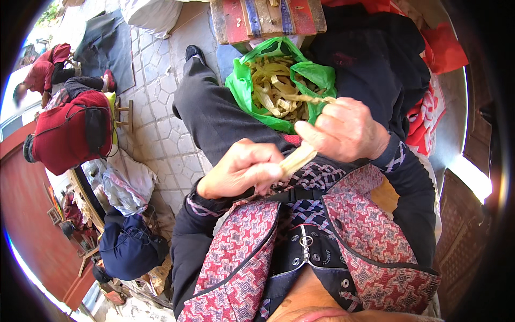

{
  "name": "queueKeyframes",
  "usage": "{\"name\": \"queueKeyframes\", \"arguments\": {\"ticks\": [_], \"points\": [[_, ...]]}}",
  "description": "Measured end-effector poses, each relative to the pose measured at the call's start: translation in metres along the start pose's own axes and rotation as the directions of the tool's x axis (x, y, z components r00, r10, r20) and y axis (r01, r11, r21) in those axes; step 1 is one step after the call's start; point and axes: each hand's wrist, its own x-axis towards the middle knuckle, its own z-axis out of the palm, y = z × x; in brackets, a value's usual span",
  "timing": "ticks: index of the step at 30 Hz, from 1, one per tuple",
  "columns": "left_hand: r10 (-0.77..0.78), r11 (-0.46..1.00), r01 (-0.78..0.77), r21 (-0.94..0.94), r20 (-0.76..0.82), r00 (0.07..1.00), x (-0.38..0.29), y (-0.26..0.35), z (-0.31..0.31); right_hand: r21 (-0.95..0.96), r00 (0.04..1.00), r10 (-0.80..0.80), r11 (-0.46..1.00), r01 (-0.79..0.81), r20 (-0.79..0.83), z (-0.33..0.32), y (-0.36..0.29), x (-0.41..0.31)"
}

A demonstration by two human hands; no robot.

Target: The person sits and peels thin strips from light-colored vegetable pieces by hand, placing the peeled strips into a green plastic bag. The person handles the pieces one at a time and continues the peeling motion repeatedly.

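Observation:
My left hand [245, 167] and my right hand [346, 129] are both closed on a pale, flat strip of dried plant fibre [297, 159], stretched between them above my lap. Out of the top of my right hand sticks a thinner, twisted length of the fibre [307, 98], pointing left over a bag. That green plastic bag [241, 82] lies open beyond my hands, filled with loose yellowish-brown dried strips [277, 86]. The palm sides of both hands are hidden.
A worn wooden stool [267, 20] stands beyond the bag. Dark cloth [366, 64] lies on the right. Several people sit at the left, one in a red top [72, 133], one in dark blue [128, 249]. Plastic bags [120, 189] lie between them on the stone paving [157, 120].

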Motion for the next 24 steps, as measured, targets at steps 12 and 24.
{"name": "queueKeyframes", "arguments": {"ticks": [12, 24], "points": [[0.511, 0.844, -0.473, -0.254, 0.112, 0.852, -0.028, 0.02, 0.004, 0.704, 0.925, 0.341, 0.616, -0.354, 0.167, 0.044, -0.041, 0.013], [0.626, 0.078, -0.257, 0.963, 0.153, 0.764, -0.015, -0.006, 0.038, 0.628, 0.638, 0.031, -0.214, -0.748, 0.77, 0.005, -0.049, 0.004]]}}
